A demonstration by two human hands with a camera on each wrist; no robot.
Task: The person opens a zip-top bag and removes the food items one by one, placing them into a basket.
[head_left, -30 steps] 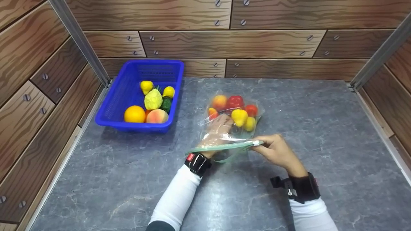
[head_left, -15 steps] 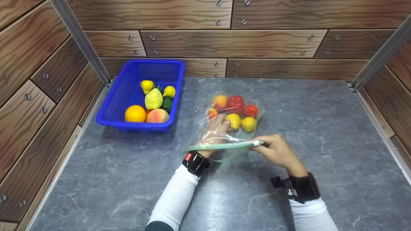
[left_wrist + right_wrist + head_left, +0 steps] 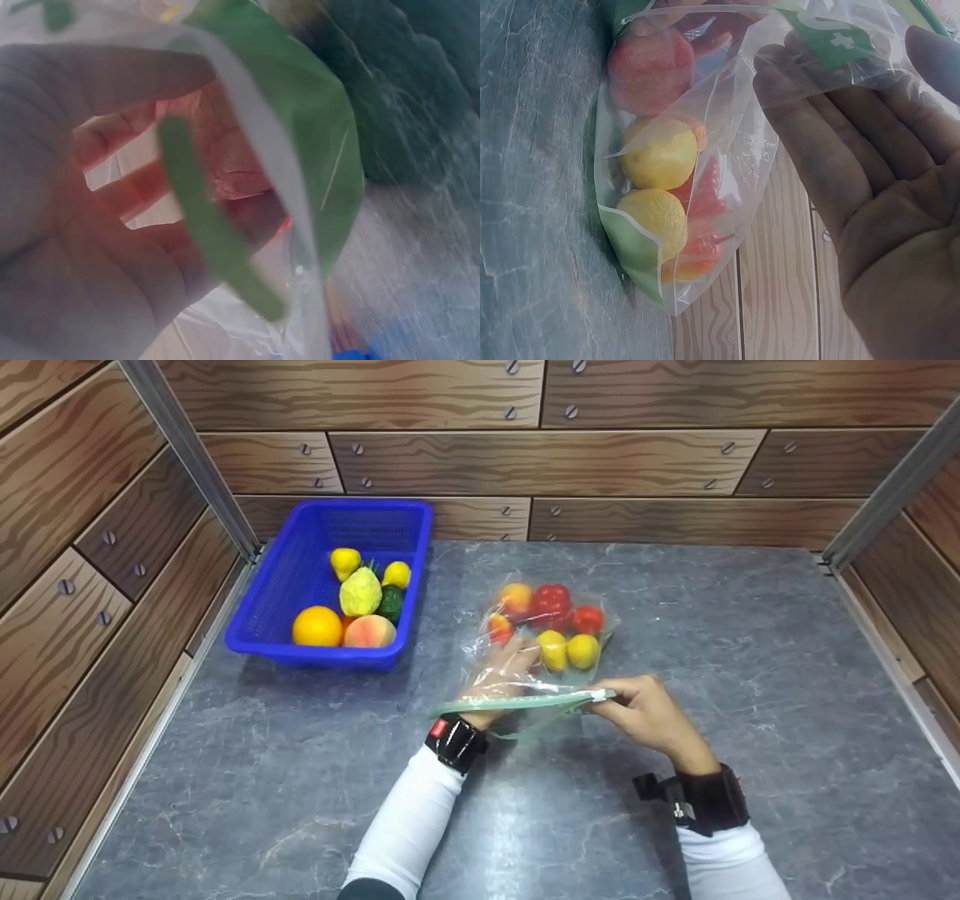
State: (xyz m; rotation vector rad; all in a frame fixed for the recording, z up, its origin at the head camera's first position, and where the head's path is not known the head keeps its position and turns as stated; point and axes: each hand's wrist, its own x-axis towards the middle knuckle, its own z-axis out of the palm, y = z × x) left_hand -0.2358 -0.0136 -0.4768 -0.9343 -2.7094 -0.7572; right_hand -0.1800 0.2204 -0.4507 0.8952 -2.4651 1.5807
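Note:
My left hand (image 3: 499, 671) reaches through the mouth of a clear zip bag (image 3: 517, 706). Inside it, thumb and curled fingers hold a reddish round fruit (image 3: 651, 73), mostly hidden from above; in the left wrist view its skin (image 3: 225, 142) shows between the fingers. By the slider at the bag's right end, my right hand (image 3: 649, 716) pinches the green-edged rim. Other fruit lies in the bag: a yellow pear-shaped one (image 3: 553, 649), a lemon (image 3: 583, 651), a red bell pepper (image 3: 551, 605), a red tomato-like piece (image 3: 588, 620) and orange-red pieces (image 3: 515, 600).
A blue basket (image 3: 259, 619) stands at the back left. It holds an orange (image 3: 316, 626), a peach (image 3: 369, 631), a knobbly yellow fruit (image 3: 361, 592), a dark green piece (image 3: 391, 604) and small yellow fruits (image 3: 345, 562). Wood-patterned walls (image 3: 547, 461) bound the grey marbled table (image 3: 750, 660).
Inside the bag, the yellow pear-shaped fruit has shifted toward me, beside the lemon. My left hand has moved slightly left. My right hand keeps its pinch on the rim.

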